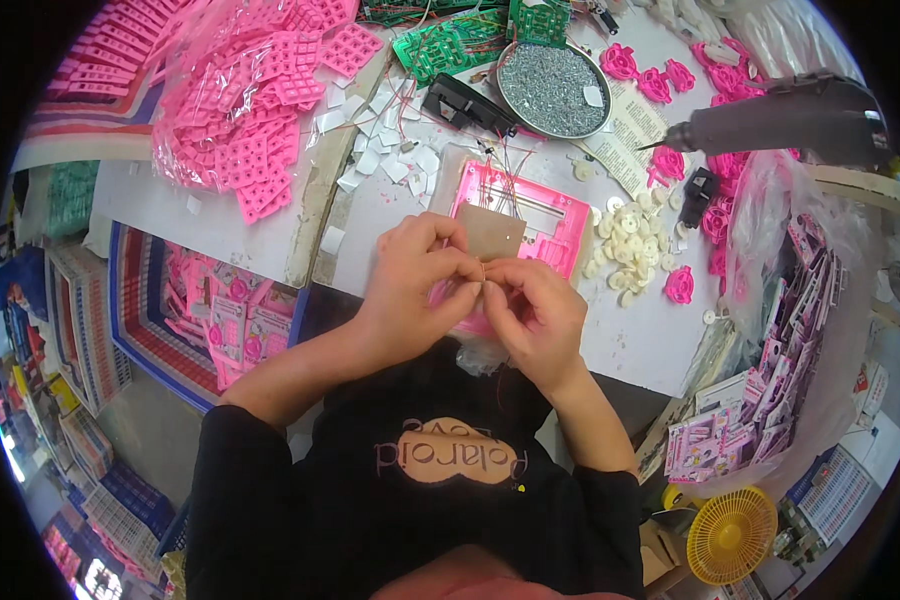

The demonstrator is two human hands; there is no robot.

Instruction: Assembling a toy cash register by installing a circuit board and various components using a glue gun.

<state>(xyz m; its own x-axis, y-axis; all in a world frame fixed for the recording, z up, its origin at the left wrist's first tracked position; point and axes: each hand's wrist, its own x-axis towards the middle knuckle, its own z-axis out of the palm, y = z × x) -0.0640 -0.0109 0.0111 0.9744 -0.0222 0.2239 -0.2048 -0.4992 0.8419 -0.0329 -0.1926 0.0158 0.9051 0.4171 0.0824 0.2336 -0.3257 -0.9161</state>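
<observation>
Close together over a pink plastic casing (562, 236), both my hands are pinched on what looks like a thin wire (484, 272). My left hand (420, 280) has its thumb and forefinger pressed together at the wire. From the other side, my right hand (538, 315) meets it with closed fingertips. Just beyond the fingers, a brown flat board (492, 234) lies on the casing, with thin red and dark wires (500, 180) running up from it. My hands cover the casing's near part.
Behind the casing stand a round dish of small screws (554, 90), a black plastic part (467, 104) and green circuit boards (450, 45). Cream discs (630, 240) lie at right, below a dark electric screwdriver (780, 122). Pink keypads (260, 130) are heaped at left.
</observation>
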